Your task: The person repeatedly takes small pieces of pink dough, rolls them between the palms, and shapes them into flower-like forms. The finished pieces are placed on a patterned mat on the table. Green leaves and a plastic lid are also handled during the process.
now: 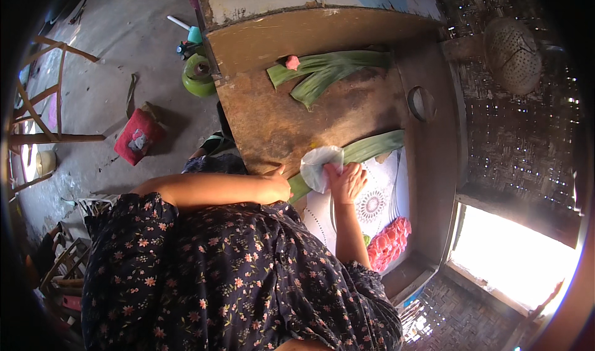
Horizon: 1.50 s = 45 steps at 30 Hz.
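A thin, round, see-through plastic piece [321,168] is pinched by my right hand [348,182], whose thumb lies over its right edge. Under it, a long green leaf strip [375,145] runs slantwise across the wooden table. My left hand [277,186] is closed round the near left end of this strip, with its thumb up and its other fingers partly hidden. Close to my right forearm lie a white patterned cloth [385,187] and a heap of pink pieces [389,244]. Farther back on the table are more green leaf strips [331,72] and a small pink lump [292,62].
The wooden table [260,112] has a raised board along its far side. A woven wall [508,134] with a hanging perforated strainer [512,55] stands to the right. On the floor at left are a red cushion [137,137] and a green gas cylinder [197,81].
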Each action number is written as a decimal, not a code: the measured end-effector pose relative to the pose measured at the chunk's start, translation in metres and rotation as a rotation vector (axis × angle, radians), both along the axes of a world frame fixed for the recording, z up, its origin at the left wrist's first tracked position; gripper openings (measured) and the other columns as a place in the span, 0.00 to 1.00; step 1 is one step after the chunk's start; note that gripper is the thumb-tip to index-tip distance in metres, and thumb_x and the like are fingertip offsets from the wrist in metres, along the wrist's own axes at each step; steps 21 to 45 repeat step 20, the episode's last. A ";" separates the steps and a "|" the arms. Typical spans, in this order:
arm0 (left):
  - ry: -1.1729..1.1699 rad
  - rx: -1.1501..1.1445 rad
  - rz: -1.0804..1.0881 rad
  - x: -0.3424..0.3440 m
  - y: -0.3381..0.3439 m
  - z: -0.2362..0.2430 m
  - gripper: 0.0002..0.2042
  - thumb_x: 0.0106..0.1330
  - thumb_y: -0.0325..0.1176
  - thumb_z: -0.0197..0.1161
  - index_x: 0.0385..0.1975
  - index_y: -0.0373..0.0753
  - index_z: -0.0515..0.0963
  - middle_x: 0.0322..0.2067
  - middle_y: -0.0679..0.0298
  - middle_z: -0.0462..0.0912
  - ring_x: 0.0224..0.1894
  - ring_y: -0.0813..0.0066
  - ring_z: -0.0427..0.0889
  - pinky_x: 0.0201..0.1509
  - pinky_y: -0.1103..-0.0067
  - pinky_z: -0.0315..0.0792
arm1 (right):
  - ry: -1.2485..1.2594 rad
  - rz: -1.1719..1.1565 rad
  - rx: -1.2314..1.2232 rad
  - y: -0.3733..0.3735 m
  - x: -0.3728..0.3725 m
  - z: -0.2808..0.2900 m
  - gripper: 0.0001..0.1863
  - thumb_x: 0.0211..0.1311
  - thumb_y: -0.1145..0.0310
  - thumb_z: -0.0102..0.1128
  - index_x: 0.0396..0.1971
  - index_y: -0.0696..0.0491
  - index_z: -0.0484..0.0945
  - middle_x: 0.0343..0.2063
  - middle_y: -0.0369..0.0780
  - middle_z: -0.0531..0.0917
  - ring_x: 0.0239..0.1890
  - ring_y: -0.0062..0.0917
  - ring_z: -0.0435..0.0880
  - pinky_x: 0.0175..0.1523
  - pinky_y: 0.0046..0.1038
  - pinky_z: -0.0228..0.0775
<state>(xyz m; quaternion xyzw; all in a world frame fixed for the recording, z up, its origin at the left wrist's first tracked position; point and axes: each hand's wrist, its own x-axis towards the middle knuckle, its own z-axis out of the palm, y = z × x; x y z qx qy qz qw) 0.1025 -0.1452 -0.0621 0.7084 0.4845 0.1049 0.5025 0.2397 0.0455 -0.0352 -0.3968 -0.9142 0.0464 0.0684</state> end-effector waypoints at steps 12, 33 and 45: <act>0.326 0.032 -0.205 -0.002 0.019 0.049 0.12 0.54 0.29 0.55 0.38 0.47 0.78 0.41 0.66 0.80 0.49 0.67 0.77 0.62 0.42 0.40 | -0.303 -0.303 0.117 0.142 -0.010 -0.001 0.36 0.35 0.37 0.65 0.37 0.52 0.71 0.41 0.39 0.77 0.50 0.37 0.70 0.51 0.43 0.62; 0.247 0.156 -0.023 0.004 0.015 0.020 0.11 0.61 0.37 0.53 0.38 0.42 0.79 0.32 0.59 0.82 0.42 0.58 0.79 0.60 0.40 0.43 | -0.397 -0.587 -0.020 0.200 -0.025 0.014 0.33 0.50 0.37 0.53 0.48 0.47 0.70 0.52 0.39 0.72 0.59 0.36 0.63 0.58 0.45 0.56; 0.247 0.156 -0.023 0.004 0.015 0.020 0.11 0.61 0.37 0.53 0.38 0.42 0.79 0.32 0.59 0.82 0.42 0.58 0.79 0.60 0.40 0.43 | -0.397 -0.587 -0.020 0.200 -0.025 0.014 0.33 0.50 0.37 0.53 0.48 0.47 0.70 0.52 0.39 0.72 0.59 0.36 0.63 0.58 0.45 0.56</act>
